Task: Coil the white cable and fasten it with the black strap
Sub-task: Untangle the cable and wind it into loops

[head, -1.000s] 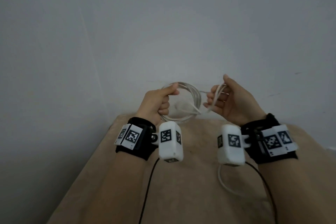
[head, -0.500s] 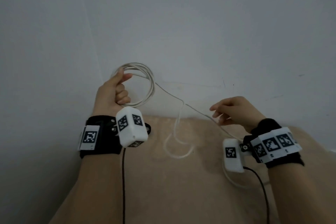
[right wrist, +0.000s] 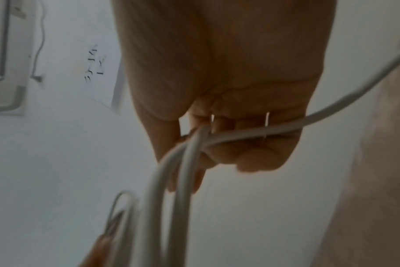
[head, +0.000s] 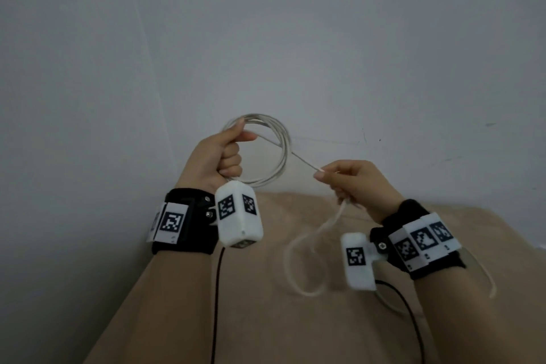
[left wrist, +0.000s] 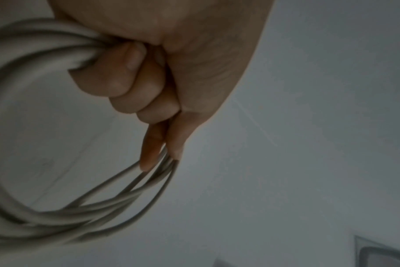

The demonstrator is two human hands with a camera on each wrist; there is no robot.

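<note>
Fingers (left wrist: 117,84) of the left hand (head: 217,158) curl tight round a bundle of loops of the white cable (head: 282,154), held up before the wall; the right hand (head: 359,183) pinches the free run just beside it, slack trailing onto the tan surface (head: 266,319). Coiling is midway; next, I judge, another loop goes to the left grip. No black strap or container shows.

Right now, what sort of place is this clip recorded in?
Probably a plain indoor room, perhaps at a bed or padded bench against a wall. A bare grey-white wall fills the background, a beige soft-looking surface lies beneath the hands, and the right wrist view shows a wall-mounted white fixture with a thin cord.
</note>
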